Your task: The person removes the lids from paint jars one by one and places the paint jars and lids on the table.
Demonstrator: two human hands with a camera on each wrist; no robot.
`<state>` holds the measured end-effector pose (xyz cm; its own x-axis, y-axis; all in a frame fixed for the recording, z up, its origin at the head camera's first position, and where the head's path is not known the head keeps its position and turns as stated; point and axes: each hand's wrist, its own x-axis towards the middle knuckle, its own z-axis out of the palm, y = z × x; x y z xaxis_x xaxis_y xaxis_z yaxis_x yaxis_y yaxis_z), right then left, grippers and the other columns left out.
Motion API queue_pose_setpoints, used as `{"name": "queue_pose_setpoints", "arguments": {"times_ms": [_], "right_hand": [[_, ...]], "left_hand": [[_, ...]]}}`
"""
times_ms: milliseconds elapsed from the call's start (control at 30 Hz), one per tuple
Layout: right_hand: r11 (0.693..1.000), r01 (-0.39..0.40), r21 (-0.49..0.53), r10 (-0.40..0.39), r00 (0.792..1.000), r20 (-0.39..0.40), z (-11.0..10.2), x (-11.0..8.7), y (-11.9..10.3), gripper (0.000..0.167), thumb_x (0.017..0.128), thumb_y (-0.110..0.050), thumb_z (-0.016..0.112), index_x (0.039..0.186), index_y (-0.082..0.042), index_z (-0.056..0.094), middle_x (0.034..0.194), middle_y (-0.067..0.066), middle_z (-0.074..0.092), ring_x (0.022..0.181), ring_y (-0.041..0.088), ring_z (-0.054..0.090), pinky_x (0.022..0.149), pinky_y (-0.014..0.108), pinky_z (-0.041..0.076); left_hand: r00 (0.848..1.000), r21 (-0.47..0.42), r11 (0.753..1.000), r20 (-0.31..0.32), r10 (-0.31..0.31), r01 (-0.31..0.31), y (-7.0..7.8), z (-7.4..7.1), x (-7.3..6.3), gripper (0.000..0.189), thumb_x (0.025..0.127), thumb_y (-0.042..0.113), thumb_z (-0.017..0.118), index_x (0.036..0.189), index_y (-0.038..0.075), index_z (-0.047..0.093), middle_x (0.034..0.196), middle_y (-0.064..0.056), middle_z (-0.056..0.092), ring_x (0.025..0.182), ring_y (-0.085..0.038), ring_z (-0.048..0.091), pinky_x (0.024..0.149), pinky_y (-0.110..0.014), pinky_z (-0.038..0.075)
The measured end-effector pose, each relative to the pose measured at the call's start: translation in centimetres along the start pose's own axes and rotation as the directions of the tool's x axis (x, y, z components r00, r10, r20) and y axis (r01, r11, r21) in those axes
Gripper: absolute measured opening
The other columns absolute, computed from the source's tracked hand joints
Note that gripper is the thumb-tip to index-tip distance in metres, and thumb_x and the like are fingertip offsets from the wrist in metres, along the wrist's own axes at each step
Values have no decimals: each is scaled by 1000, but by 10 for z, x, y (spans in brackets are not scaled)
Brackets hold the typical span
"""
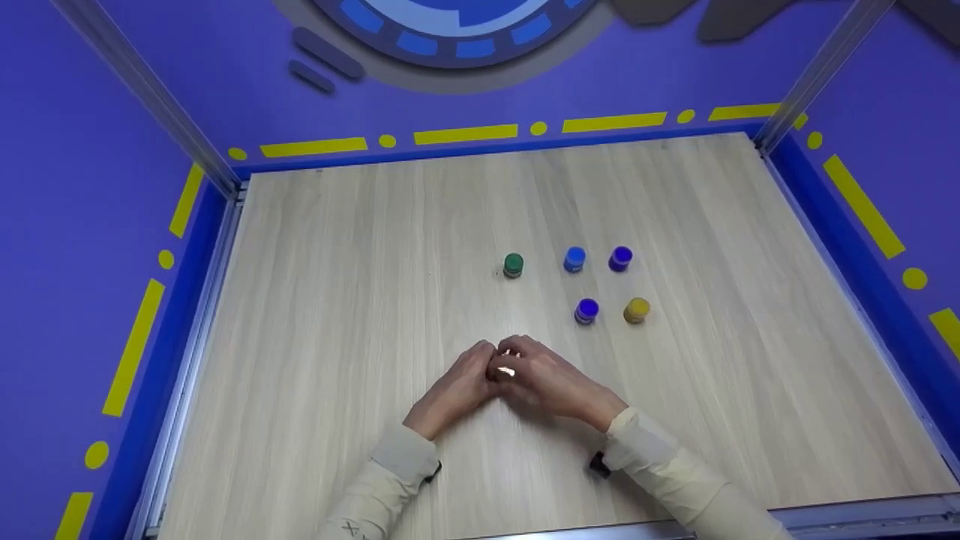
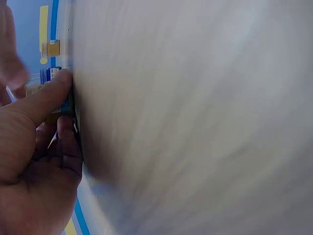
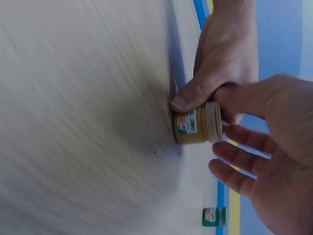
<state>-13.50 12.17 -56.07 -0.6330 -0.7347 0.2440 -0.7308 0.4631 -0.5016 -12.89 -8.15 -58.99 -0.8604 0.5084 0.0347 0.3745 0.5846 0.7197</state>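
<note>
My left hand (image 1: 461, 382) grips a small paint jar (image 3: 191, 125) with yellow-ochre contents, a printed label and a clear ridged top. The jar lies sideways in the right wrist view, the left thumb across its lower body, and it is low over the table. Close around the jar's top is my right hand (image 1: 551, 379), its fingers spread and lightly bent. A gap shows between those fingers in the head view. Whether the right fingertips touch the ridged top is hard to tell, and the right hand is blurred in the left wrist view.
Beyond the hands stand a green jar (image 1: 513, 265), a light blue jar (image 1: 574, 259), a violet-blue jar (image 1: 620, 259), another violet-blue jar (image 1: 586, 310) and a yellow jar (image 1: 637, 310). The wooden table (image 1: 337, 285) is bordered by blue walls (image 1: 465, 112) at the back and sides.
</note>
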Motion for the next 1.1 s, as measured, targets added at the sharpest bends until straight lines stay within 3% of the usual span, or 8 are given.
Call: {"name": "queue_pose_setpoints", "arguments": {"times_ms": [100, 200, 267, 367, 533, 700, 833, 1100], "right_hand": [[983, -172, 64, 178, 979, -100, -1, 1, 2, 22, 96, -12, 73, 117, -6, 73, 116, 6, 63, 104, 19, 63, 88, 37, 55], [936, -324, 139, 349, 908, -231, 1, 4, 3, 15, 97, -10, 72, 109, -1, 72, 102, 6, 66, 89, 19, 64, 77, 35, 56], [907, -383, 175, 419, 861, -289, 3, 5, 3, 13, 97, -10, 72, 104, 1, 71, 92, 5, 65, 80, 17, 61, 69, 33, 53], [887, -432, 166, 463, 832, -306, 6, 6, -1, 14, 96, -10, 74, 102, 3, 71, 86, 4, 63, 76, 16, 57, 66, 31, 50], [883, -456, 112, 469, 841, -269, 11, 7, -14, 18, 94, -12, 74, 105, 3, 70, 87, 7, 63, 73, 18, 59, 64, 35, 52], [904, -427, 0, 414, 877, -244, 19, 7, -27, 24, 93, -18, 76, 101, 3, 68, 88, 9, 60, 67, 22, 59, 62, 39, 53], [917, -385, -106, 350, 902, -254, 25, 7, -33, 25, 94, -23, 77, 90, -2, 63, 81, 6, 54, 63, 19, 53, 57, 36, 50], [917, -358, -174, 311, 918, -247, 28, 8, -35, 21, 95, -18, 75, 89, -4, 62, 82, 7, 54, 68, 21, 56, 60, 38, 52]], "left_hand": [[1000, -43, 999, -2, -2, 2, 0, -1, 0, 26, 88, 13, 81, 98, 6, 58, 92, 2, 51, 81, -10, 45, 73, -26, 41], [1000, -93, 996, -1, -19, 19, 0, 0, 0, 26, 86, 9, 82, 99, 5, 60, 91, 4, 50, 81, -9, 47, 74, -25, 41], [1000, -108, 994, 0, -30, 30, 0, 0, 0, 26, 85, 8, 82, 99, 5, 60, 90, 6, 50, 81, -8, 47, 74, -24, 42], [999, -103, 994, 2, -35, 35, -1, 1, 0, 28, 85, 9, 83, 100, 5, 60, 90, 7, 48, 82, -8, 46, 75, -24, 42], [1000, -75, 997, -12, -5, 4, -2, 1, 0, 30, 86, 13, 85, 98, 5, 58, 88, 6, 46, 80, -8, 45, 74, -25, 41], [999, -31, 999, -34, 40, -41, -4, 2, -1, 22, 88, 3, 78, 98, 5, 59, 91, 1, 52, 83, -12, 48, 76, -27, 44], [996, 27, 998, -54, 65, -64, -4, 3, 0, 20, 83, -7, 68, 99, 2, 59, 94, -4, 57, 87, -18, 52, 81, -33, 47], [994, 64, 994, -61, 91, -87, -2, 3, 1, 18, 84, -2, 70, 96, 3, 57, 92, -6, 56, 85, -20, 51, 81, -37, 46]]}}
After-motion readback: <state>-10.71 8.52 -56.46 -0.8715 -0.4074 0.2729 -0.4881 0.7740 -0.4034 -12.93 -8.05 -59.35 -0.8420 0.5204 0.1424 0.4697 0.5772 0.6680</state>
